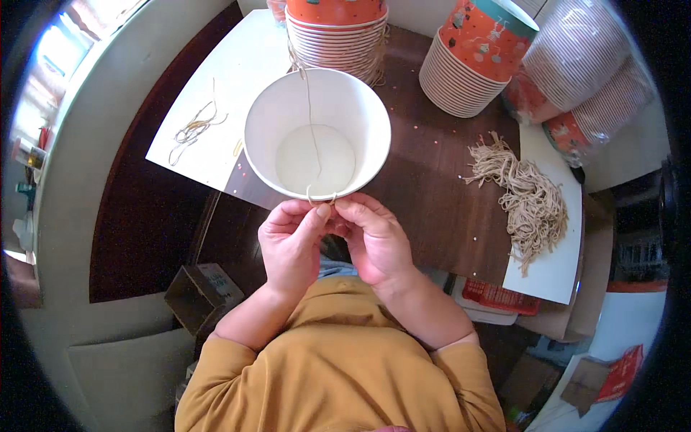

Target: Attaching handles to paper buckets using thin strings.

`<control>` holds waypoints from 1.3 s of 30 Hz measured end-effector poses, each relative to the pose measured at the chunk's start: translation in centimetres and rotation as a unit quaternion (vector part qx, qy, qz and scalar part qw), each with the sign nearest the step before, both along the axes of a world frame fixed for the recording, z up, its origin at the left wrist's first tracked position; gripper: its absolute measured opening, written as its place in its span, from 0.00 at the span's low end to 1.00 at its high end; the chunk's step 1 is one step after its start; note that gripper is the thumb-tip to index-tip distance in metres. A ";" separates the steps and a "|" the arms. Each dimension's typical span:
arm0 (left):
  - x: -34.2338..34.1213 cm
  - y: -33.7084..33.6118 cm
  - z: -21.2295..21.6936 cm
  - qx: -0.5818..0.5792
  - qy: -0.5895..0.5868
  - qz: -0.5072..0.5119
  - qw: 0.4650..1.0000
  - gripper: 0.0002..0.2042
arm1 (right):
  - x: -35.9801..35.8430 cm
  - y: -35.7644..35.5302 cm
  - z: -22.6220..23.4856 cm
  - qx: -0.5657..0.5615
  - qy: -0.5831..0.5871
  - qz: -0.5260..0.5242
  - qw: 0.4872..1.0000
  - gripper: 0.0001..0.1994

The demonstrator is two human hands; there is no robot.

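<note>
A large white paper bucket [263, 137] stands tilted toward me at the table's near edge, its open mouth facing up. At its near rim my left hand [291, 241] and my right hand [378, 245] meet, thumbs and fingertips pinched on the two ends of a thin beige string [310, 193]. The string's short ends stick up over the rim; its middle is hidden by my fingers. Another length of string [311, 108] crosses the far rim and hangs down inside the bucket.
Behind the bucket rises a stack of orange-printed paper buckets [335, 43], with another stack [468, 68] to its right. Plastic-wrapped buckets [576, 65] lie at the far right. A heap of beige strings [533, 205] rests on the right; a few loose strings [194, 131] lie left.
</note>
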State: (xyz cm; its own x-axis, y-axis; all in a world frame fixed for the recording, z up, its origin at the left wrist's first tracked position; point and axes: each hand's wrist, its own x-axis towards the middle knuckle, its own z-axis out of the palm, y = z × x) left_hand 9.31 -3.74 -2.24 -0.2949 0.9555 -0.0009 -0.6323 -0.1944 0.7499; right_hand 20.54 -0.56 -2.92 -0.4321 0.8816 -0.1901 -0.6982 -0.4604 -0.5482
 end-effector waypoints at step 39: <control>-1.5 0.4 1.5 0.206 0.651 0.162 0.713 0.10 | 0.6 0.0 1.4 0.048 -0.102 0.009 0.994 0.08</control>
State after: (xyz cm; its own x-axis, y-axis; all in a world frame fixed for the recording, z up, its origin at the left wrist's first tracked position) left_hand 7.79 -3.33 -0.77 0.0042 0.6772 0.7358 0.6748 -0.5449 0.4977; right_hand 21.10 -0.58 -1.52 -0.4097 0.8922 -0.1903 -0.5593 -0.4104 -0.7203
